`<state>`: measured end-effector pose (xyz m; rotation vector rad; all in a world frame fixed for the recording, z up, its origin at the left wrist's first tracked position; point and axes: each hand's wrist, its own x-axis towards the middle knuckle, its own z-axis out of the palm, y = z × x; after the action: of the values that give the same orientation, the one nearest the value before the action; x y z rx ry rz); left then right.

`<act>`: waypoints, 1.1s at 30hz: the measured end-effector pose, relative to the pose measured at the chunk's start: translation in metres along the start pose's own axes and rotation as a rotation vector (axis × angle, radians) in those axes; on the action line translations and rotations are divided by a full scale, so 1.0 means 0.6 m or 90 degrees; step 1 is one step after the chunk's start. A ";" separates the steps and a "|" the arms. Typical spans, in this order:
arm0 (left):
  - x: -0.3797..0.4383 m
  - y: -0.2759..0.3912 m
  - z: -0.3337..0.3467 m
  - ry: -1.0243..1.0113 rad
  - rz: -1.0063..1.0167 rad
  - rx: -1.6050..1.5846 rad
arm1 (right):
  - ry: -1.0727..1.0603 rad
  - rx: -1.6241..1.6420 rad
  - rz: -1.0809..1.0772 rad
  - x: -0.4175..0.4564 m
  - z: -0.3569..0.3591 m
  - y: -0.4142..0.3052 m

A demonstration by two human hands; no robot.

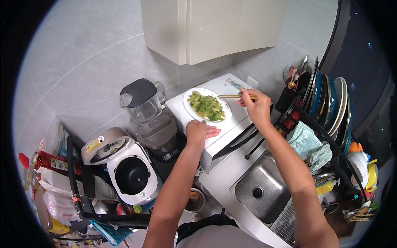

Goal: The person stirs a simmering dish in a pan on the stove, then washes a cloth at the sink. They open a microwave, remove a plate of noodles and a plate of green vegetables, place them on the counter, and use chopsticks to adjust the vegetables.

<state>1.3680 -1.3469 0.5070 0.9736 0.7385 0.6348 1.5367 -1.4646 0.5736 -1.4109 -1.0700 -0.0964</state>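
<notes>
A white oval plate (229,114) of chopped green vegetables (207,106) rests on top of a white box-shaped appliance (238,124) with a dark handle on its front. My right hand (256,104) holds a pair of wooden chopsticks (234,96), their tips at the plate's right rim. At the plate's near edge is my left hand (201,132), palm turned inward and fingers stretched to the right. Whether its thumb touches or grips the rim cannot be told.
An open rice cooker (131,176) and a lidded clear pitcher (141,99) stand left. Near my right arm lies a steel sink (263,189). Plates (338,105) fill a black rack at right, with a cloth (305,139) hanging there. Cabinets (226,31) overhang the back.
</notes>
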 end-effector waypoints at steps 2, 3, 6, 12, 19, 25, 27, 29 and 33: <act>0.007 -0.003 0.000 -0.015 0.001 -0.018 | 0.001 0.029 -0.005 0.007 0.007 0.019; 0.007 -0.001 0.002 -0.016 0.002 -0.009 | -0.005 0.042 -0.001 0.005 0.011 0.024; 0.005 0.003 0.005 -0.015 0.005 0.013 | -0.025 0.052 0.005 -0.005 0.022 0.017; 0.005 0.004 0.010 0.001 0.006 0.016 | -0.010 0.044 -0.038 0.007 0.026 0.031; -0.028 0.002 -0.005 -0.012 0.036 0.021 | 0.091 0.167 0.043 -0.025 -0.005 -0.001; -0.151 -0.045 -0.010 0.046 0.256 0.145 | 0.297 0.289 0.178 -0.176 -0.097 -0.028; -0.196 -0.088 -0.010 0.014 0.350 0.161 | 0.381 0.348 0.264 -0.249 -0.117 -0.019; -0.226 -0.147 -0.019 -0.049 0.371 0.204 | 0.446 0.438 0.314 -0.324 -0.130 -0.010; -0.246 -0.249 -0.036 -0.176 0.195 0.371 | 0.561 0.592 0.525 -0.423 -0.170 -0.007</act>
<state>1.2848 -1.5117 0.4047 1.6975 0.5365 0.5394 1.4471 -1.6819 0.4332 -0.6939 0.2599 0.3213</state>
